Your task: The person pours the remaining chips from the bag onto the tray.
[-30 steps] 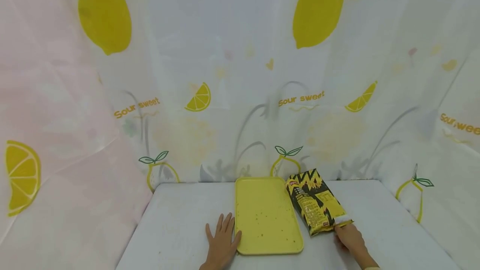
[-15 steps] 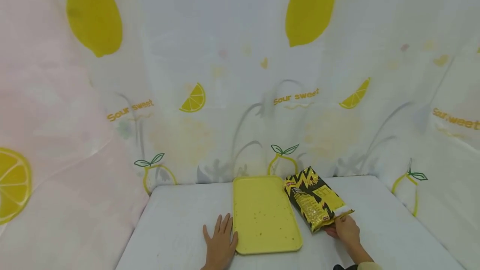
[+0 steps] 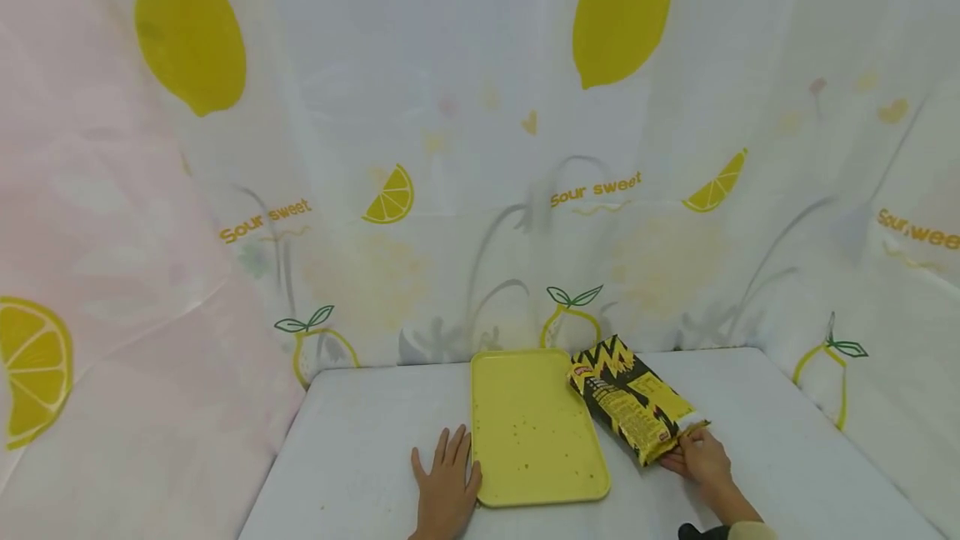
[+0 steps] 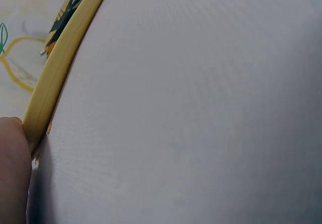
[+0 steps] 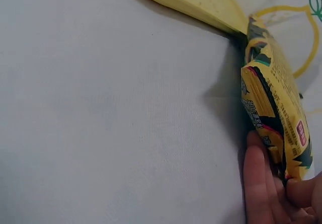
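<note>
A yellow and black snack bag [image 3: 632,394] lies slanted to the right of the yellow tray [image 3: 536,440], its far corner at the tray's edge. My right hand [image 3: 701,458] pinches the near end of the bag, thumb on top and fingers below, as the right wrist view shows with the bag [image 5: 279,98] tipped up from the table. My left hand [image 3: 444,486] rests flat on the table with fingers spread, its thumb touching the tray's left side. In the left wrist view the thumb [image 4: 12,168] sits against the tray's rim [image 4: 53,78].
Small brown crumbs are scattered over the tray's near half. A white cloth covers the table [image 3: 360,440]. Behind it hangs a lemon-print curtain [image 3: 450,273], which also closes in the left and right sides.
My right hand has shifted its grip on the bag's near end, with fingers now further under it, and the bag has turned slightly. My left hand and the tray stay put.
</note>
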The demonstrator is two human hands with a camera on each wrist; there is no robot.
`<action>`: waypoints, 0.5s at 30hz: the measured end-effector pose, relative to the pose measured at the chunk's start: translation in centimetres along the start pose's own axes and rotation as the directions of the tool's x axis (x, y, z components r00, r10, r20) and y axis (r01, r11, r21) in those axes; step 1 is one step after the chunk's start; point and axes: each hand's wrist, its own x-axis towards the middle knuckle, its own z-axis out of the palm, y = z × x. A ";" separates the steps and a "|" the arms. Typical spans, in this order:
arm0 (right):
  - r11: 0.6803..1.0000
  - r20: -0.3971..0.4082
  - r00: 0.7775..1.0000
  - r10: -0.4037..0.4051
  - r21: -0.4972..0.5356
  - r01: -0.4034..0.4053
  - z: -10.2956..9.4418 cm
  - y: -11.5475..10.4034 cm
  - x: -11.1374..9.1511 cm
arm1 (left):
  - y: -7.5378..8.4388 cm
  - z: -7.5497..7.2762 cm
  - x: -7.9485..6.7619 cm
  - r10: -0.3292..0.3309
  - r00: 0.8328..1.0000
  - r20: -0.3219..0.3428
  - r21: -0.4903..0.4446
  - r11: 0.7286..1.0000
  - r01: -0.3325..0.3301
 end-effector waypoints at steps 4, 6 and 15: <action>1.000 0.061 0.998 -0.002 0.000 0.002 0.0 -0.1 0.0 | 0.0 -0.2 -0.2 0.003 1.000 -0.011 0.005 1.000 -0.003; 0.997 0.070 0.997 -0.021 -0.077 0.026 0.0 -0.2 0.0 | 0.1 -0.3 -0.2 0.008 1.000 -0.027 0.013 1.000 -0.008; 0.985 0.089 0.996 -0.014 -0.169 0.029 0.7 -0.9 0.0 | 0.3 -0.4 -0.3 0.018 0.999 -0.028 0.021 1.000 -0.017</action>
